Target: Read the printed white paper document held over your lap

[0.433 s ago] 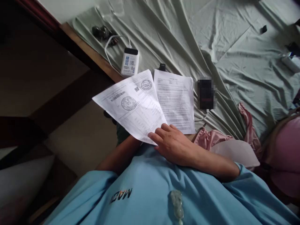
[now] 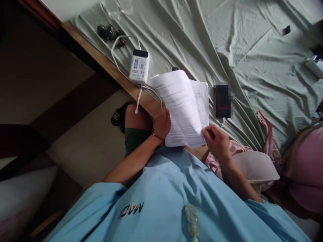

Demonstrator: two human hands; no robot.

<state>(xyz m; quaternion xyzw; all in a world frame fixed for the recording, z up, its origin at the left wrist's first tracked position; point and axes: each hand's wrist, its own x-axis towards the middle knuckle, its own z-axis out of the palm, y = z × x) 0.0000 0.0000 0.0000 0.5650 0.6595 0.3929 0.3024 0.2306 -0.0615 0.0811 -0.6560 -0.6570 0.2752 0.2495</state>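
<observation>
I hold a small stack of printed white paper sheets (image 2: pixel 181 107) over my lap at the edge of a bed. My left hand (image 2: pixel 162 123) is closed on the sheets' left edge, thumb on top. At the lower right corner, my right hand (image 2: pixel 216 140) pinches the top sheet, which curves upward as it lifts off the page beneath. A second printed sheet (image 2: pixel 202 101) shows under it on the right.
The pale green bedsheet (image 2: pixel 252 60) is rumpled. On it lie a white power bank (image 2: pixel 139 67) with a white cable (image 2: pixel 118 57), a dark phone (image 2: pixel 223 100) beside the papers, and dark small items (image 2: pixel 109 32) near the wooden bed edge (image 2: pixel 106 64). Pink fabric (image 2: pixel 252 164) lies at right.
The two fanned-out sheets have been brought together into one stack. My left hand came into view gripping the left edge, and my right hand moved right and closed on the top sheet's corner.
</observation>
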